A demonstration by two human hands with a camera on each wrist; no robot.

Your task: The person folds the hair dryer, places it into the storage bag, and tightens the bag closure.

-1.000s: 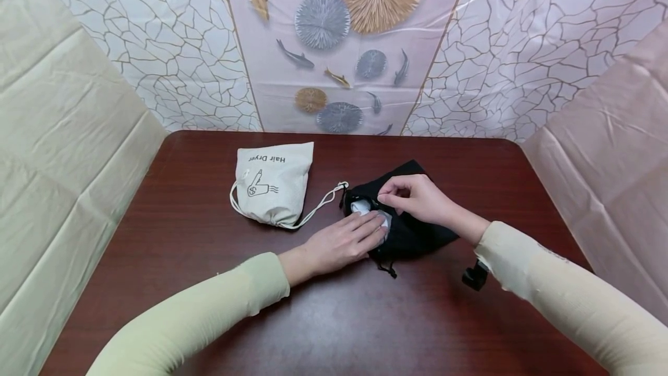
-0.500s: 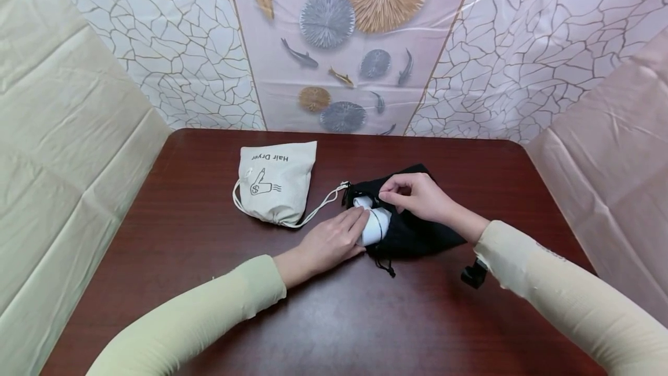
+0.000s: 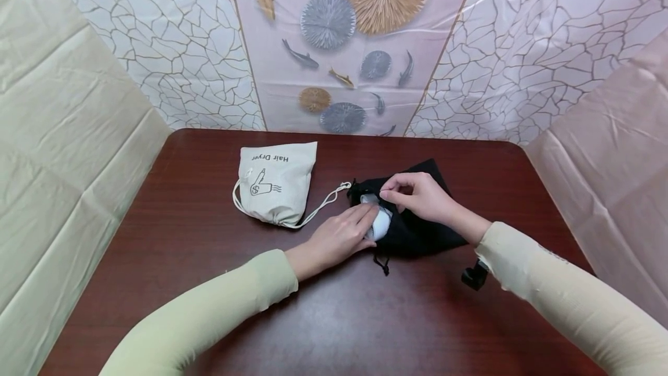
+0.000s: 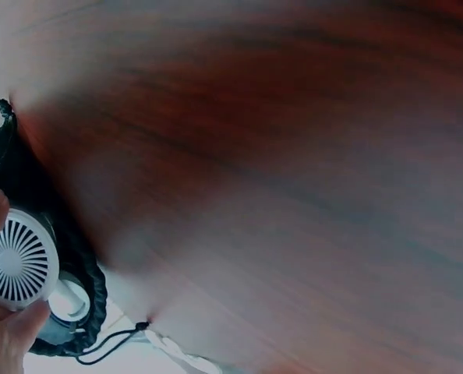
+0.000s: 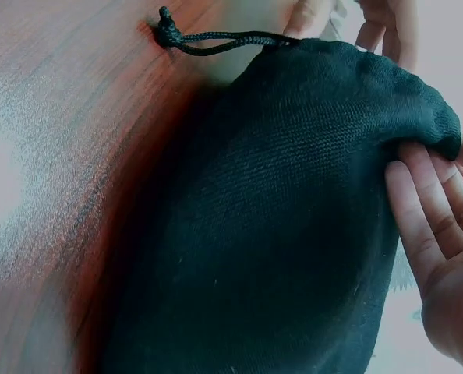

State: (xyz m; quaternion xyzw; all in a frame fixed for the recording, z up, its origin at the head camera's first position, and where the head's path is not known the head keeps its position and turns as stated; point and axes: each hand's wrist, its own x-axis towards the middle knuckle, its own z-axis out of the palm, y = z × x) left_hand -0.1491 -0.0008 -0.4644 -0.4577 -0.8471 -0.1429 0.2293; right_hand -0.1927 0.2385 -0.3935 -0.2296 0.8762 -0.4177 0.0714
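A black drawstring bag (image 3: 417,231) lies on the table, its mouth toward the left. Inside that mouth sits a white hair dryer (image 3: 382,224), its round slotted grille (image 4: 15,261) facing out in the left wrist view. My left hand (image 3: 341,234) grips the dryer's end, with thumb and fingers at the grille's edge. With curled fingers and thumb, my right hand (image 3: 417,195) pinches the far rim of the bag's mouth. Most of the dryer is hidden by the cloth and my left hand; a white rounded end (image 4: 69,300) shows beside the grille.
A cream drawstring bag (image 3: 276,187) printed "Hair Dryer" lies left of the black bag. Its white cord (image 3: 326,202) reaches to the black bag's mouth. Fabric walls (image 3: 600,179) stand around the brown table (image 3: 334,318).
The white dryer showed more half a second ago; now it sits deeper in the black bag. My left hand has moved right with it, while the right hand has stayed at the rim.
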